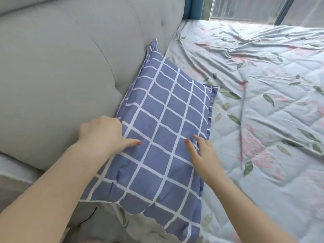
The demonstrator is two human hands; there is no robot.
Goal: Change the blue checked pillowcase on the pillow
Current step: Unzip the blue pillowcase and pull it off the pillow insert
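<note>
The pillow [157,120] in its blue checked pillowcase [149,181] lies slanted, its near scalloped edge closest. The left hand [103,135] grips its left edge, thumb on top. The right hand [203,155] rests flat by the right frill. Further left of it stands the grey headboard [61,67]. To its right, the open floral quilt [263,120] reaches the window [245,7].

A grey padded headboard [61,67] fills the left side. A quilted floral bedspread [263,111] covers the bed, rumpled. Daylight comes through a window [254,7] beyond it.
</note>
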